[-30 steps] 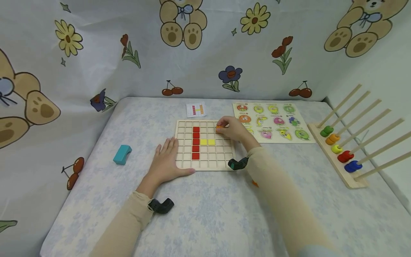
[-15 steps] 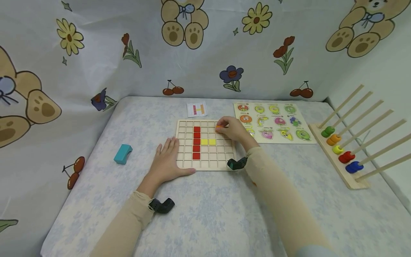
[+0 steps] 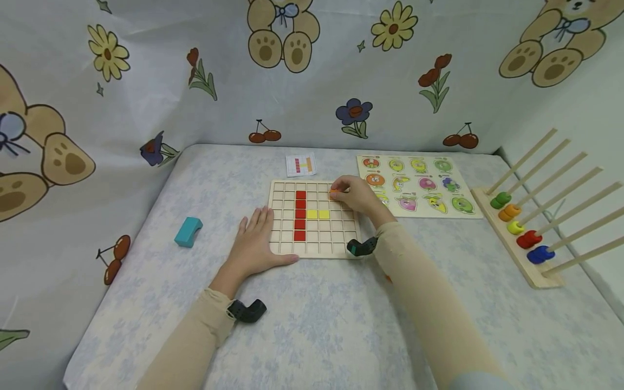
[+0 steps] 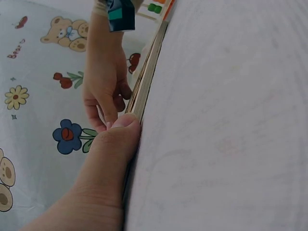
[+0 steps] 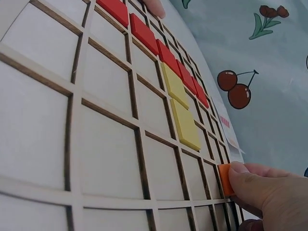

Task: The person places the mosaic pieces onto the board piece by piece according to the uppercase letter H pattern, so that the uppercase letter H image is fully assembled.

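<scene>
Five red tiles (image 3: 300,214) stand in one column on my grid board (image 3: 312,249), and two yellow tiles (image 3: 318,214) run rightward from the middle red one. My right hand (image 3: 359,195) pinches one orange tile (image 5: 225,179) between thumb and finger at the board's far right part; I cannot tell whether it sits fully in its square. My left hand (image 3: 253,245) is spread, fingers straight at the left edge, thumb along the near edge. One picture card (image 3: 300,166) lies just beyond the board, one teal block (image 3: 187,232) well left.
</scene>
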Demonstrator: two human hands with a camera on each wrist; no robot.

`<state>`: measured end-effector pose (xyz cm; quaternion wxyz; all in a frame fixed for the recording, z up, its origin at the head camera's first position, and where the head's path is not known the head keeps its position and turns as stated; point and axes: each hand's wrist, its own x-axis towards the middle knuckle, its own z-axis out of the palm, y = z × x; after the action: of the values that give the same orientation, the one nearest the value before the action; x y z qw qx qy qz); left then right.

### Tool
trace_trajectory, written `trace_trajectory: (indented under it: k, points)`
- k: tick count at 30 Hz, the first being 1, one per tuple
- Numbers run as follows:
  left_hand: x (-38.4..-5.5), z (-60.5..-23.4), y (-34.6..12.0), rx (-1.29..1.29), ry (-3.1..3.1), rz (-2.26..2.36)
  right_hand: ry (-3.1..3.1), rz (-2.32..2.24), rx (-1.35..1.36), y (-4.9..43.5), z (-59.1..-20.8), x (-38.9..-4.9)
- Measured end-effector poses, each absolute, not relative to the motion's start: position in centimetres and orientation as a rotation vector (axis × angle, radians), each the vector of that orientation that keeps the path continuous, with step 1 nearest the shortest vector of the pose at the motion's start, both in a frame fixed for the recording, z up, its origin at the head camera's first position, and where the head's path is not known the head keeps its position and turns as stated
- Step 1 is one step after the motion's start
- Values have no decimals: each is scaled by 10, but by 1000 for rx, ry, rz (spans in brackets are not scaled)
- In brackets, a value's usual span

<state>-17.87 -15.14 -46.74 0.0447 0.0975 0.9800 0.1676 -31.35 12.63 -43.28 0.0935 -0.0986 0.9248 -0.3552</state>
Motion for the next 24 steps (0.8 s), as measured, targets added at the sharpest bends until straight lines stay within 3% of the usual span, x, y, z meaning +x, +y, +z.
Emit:
trace_trajectory:
  k: [24]
  points:
    - [-178,-466,-150,298,2994,521,2794,-848,-404,128,-420,-304]
